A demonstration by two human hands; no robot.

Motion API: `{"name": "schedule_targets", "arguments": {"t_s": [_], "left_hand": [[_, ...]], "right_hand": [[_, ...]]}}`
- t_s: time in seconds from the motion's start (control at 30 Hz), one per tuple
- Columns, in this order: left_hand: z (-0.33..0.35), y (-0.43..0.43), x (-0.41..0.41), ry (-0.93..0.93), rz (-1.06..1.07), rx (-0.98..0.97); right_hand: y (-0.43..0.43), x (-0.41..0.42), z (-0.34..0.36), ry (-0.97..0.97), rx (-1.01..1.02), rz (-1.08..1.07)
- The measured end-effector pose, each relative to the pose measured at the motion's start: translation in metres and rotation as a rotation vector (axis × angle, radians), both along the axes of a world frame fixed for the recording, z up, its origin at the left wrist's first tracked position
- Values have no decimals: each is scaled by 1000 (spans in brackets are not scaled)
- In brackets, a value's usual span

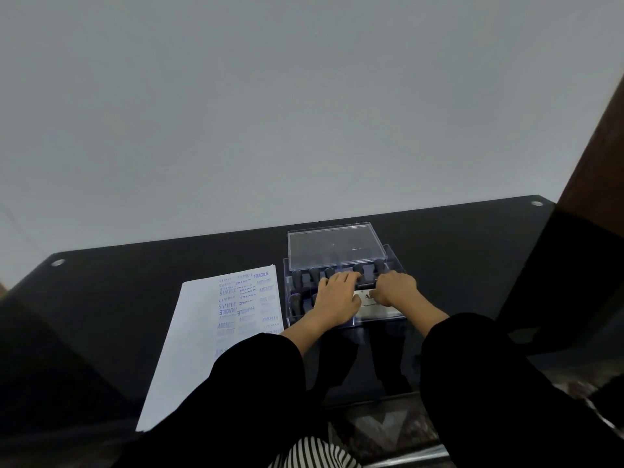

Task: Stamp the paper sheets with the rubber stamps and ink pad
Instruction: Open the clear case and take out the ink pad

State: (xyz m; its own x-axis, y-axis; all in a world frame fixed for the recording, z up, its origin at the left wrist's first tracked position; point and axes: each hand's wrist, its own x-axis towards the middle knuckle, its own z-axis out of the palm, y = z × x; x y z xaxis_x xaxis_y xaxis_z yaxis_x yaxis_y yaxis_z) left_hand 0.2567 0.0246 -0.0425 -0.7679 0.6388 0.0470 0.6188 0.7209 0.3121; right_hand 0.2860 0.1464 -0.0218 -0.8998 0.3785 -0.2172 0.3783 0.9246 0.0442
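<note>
I counted two hands, left hand (336,300) and right hand (396,292), one paper sheet (199,332), one clear case (395,262), one lid (334,244), and about seven visible stamps (314,274).

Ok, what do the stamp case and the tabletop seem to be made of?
Stamp case: clear rigid plastic, probably acrylic; the stamps show through its walls and the edges glint. Tabletop: glossy black, likely tinted glass; it gives mirror-like reflections, with a round metal fitting at a corner.

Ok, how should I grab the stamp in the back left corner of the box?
Pinch the stamp by its dark handle, from straight above. It stands upright, handle up, and the clear box wall and neighbouring stamps crowd its sides.
</note>
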Motion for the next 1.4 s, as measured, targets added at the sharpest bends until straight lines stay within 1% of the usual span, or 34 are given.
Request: {"name": "schedule_targets", "arguments": {"t_s": [0.1,0.2,0.4,0.5,0.67,0.8,0.87,0.93,1.1,1.27,1.4], "left_hand": [[0,0,0,0,-3,-22],[0,-1,-1,-4,-18,-43],[-3,-3,-2,-19,-40,-64],[-5,-3,0,-10,-36,-68],[0,-6,-1,-190,-70,-65],[7,-11,-3,-282,-105,-54],[9,-14,-4,-293,-133,-62],[8,-16,-5,-252,-167,-100],[1,-14,-2,-133,-167,-117],[2,-14,-2,-120,-166,-111],[3,-13,-3,-111,-171,-108]], "right_hand": [[-1,-1,-3,22,50,-19],[-6,-5,-8,1,80,-38],[-4,-12,-9,-44,104,14],[-8,-15,-10,-22,68,-3],[-13,-21,-7,-76,-56,-112],[-8,-22,-3,-115,-118,-175],[-6,-24,-2,-139,-120,-161],[-4,-24,-1,-148,-118,-143],[-1,-25,-1,-48,-129,-119],[2,-21,9,160,-97,-57],[8,-14,13,215,-91,-88]]}}
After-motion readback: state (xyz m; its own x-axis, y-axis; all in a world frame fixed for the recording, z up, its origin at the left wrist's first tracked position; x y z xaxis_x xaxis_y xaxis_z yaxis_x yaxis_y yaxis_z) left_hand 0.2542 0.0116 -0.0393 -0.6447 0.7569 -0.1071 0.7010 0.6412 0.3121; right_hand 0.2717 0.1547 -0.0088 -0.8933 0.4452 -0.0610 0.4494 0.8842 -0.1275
